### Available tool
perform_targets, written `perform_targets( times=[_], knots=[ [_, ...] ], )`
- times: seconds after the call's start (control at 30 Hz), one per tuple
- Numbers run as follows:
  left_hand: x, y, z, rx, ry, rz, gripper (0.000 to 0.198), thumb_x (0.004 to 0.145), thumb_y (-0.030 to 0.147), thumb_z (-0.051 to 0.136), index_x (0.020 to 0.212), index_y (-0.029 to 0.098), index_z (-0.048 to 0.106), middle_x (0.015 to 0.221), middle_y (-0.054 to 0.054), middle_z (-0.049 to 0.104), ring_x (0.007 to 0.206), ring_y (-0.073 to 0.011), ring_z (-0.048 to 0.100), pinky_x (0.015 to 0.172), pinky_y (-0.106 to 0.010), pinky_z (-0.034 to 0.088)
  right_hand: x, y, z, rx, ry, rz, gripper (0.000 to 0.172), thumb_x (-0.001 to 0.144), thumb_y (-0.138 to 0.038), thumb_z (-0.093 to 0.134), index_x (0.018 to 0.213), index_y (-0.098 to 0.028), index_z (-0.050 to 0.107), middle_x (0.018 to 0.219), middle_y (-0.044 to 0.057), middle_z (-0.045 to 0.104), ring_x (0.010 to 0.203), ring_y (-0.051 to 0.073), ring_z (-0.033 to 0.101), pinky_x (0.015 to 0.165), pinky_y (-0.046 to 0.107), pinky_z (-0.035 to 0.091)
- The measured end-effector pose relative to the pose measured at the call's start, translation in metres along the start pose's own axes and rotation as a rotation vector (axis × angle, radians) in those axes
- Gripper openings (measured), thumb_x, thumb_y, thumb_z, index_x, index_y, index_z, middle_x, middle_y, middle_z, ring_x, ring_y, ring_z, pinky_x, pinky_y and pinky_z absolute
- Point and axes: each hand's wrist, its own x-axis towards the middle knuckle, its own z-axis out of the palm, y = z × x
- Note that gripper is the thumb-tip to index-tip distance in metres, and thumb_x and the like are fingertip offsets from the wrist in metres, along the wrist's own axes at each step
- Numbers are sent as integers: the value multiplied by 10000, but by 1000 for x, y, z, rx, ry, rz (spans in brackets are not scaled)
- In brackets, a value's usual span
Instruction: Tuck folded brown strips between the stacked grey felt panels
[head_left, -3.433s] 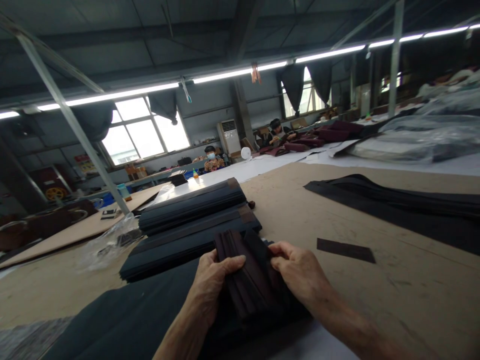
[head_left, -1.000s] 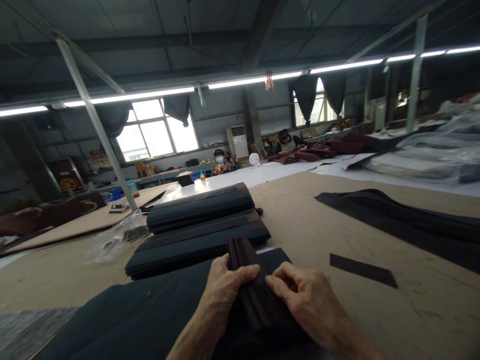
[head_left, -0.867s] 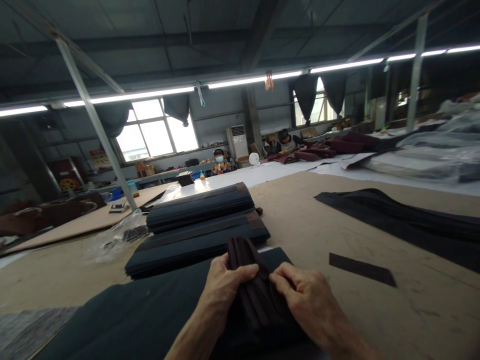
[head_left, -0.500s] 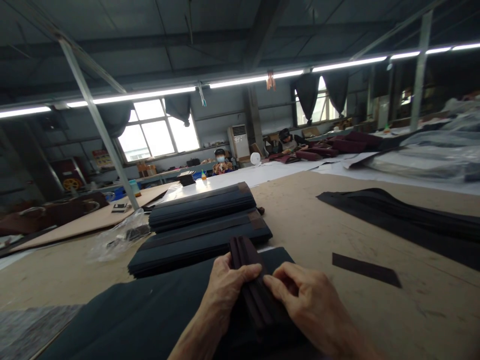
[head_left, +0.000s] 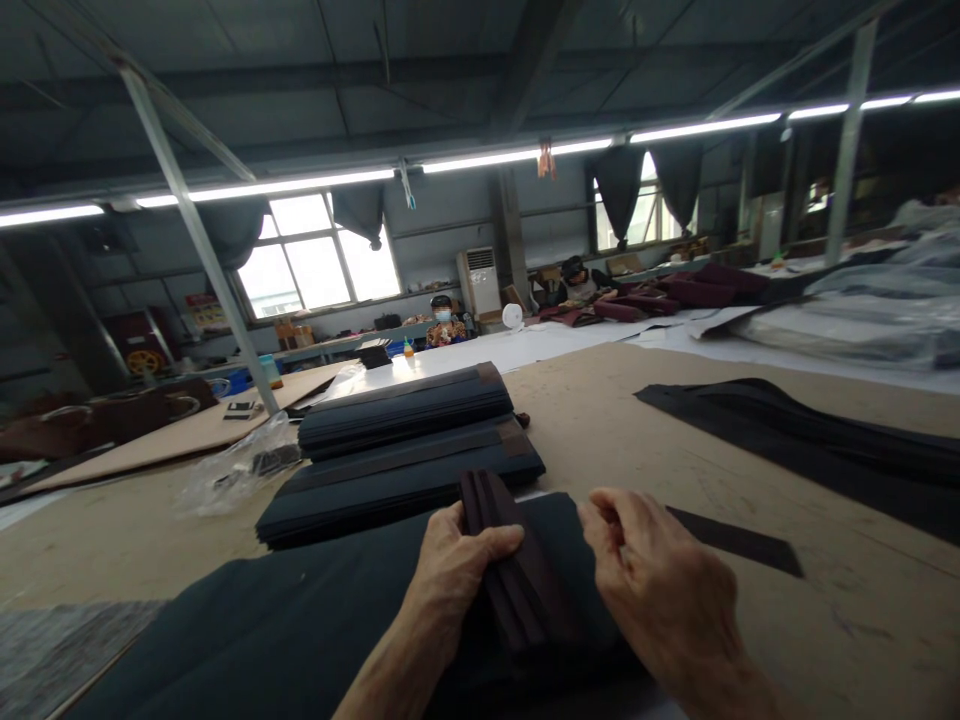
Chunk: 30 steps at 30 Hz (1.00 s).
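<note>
My left hand [head_left: 454, 570] is closed around a bundle of dark brown fabric strips [head_left: 517, 590], with the thumb lying across the top. The bundle rests over a large dark green cloth piece [head_left: 277, 610]. To the right of the bundle and apart from it, my right hand [head_left: 660, 570] is raised with its fingers curled into a pinch. Whether anything is between those fingertips I cannot make out. Partly behind the right hand, a single dark brown strip [head_left: 742, 540] lies on the tan table.
Two folded dark green stacks [head_left: 405, 480] lie beyond my hands. Black curved pieces [head_left: 795, 430] are on the right of the table [head_left: 585, 400]. A clear plastic bag [head_left: 240, 465] and a metal post [head_left: 195, 230] stand left. Two people [head_left: 442, 325] sit farther back.
My right hand has moved off the bundle, to the right and slightly up, and now partly covers the loose strip. My left hand keeps its hold on the bundle.
</note>
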Motion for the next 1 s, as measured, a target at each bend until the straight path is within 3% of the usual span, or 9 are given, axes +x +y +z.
perform_targets(
  times=[0.07,0.2,0.27,0.47,0.57,0.67,0.73,0.87,1.0],
  knots=[
    [0,0,0,8,1,8,383,516,257,744,823,70,611,679,-94,622,562,-174,572,537,-271,495,-1,-3,-2,127,-40,-82,304,771,-459,422,730,-210,591,677,-2,591,621,146,553,579,246,365],
    [0,1,0,25,-12,22,376,520,270,748,808,73,608,648,-70,601,547,-161,552,540,-275,486,-4,-11,-3,264,-540,80,332,744,-486,450,589,-206,539,553,-16,543,528,121,504,512,230,334],
    [0,0,0,25,-25,26,377,533,267,742,829,73,611,680,-86,616,575,-176,568,570,-292,494,-6,-12,-1,288,-606,129,344,762,-463,395,577,-203,523,514,-10,515,499,119,479,493,231,316],
    [-1,1,-1,-18,-30,15,414,533,257,738,872,60,608,724,-116,633,620,-211,594,607,-317,504,-5,-6,6,149,-557,82,337,798,-372,305,559,-194,462,527,11,529,496,133,484,497,246,297],
    [-1,2,0,0,-7,1,413,526,258,742,863,62,606,719,-117,630,614,-213,589,589,-318,502,-1,1,3,-99,-245,65,311,791,-307,301,601,-197,521,582,29,573,539,174,531,497,275,279],
    [-2,1,0,14,-2,11,399,540,266,735,863,69,607,716,-108,624,605,-200,579,578,-306,496,1,3,-2,11,50,-76,291,803,-360,358,720,-209,593,687,6,600,634,160,567,568,265,345],
    [-2,0,1,31,1,28,387,558,276,727,865,71,608,708,-97,615,598,-187,569,569,-295,491,1,0,-4,190,-121,-92,274,781,-418,424,694,-225,598,670,-24,591,621,126,558,587,236,366],
    [-1,-3,0,54,19,38,378,565,285,725,859,75,612,677,-68,590,576,-166,547,554,-286,483,-3,-10,-2,365,-603,127,299,740,-472,453,646,-228,597,619,-35,585,579,113,536,541,218,356],
    [2,-3,-2,48,3,36,369,582,291,708,868,77,618,743,-101,622,635,-194,579,606,-300,489,-5,-13,0,362,-604,176,323,736,-458,415,608,-207,572,560,-21,548,544,116,496,520,219,334]
  ],
)
